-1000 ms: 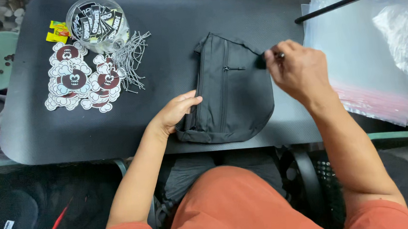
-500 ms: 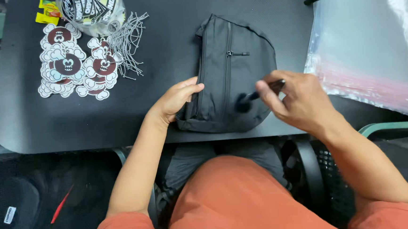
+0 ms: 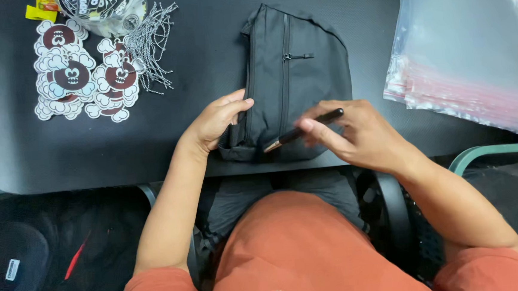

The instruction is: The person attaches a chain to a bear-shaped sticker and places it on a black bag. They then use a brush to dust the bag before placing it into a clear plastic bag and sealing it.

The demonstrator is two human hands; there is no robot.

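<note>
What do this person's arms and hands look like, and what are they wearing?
Both arms are bare from the short sleeves down. The left hand and right hand wear no gloves, and no rings, watch or bracelets show. The shirt is rust orange with short sleeves and a line of pale lettering across the chest.
</note>
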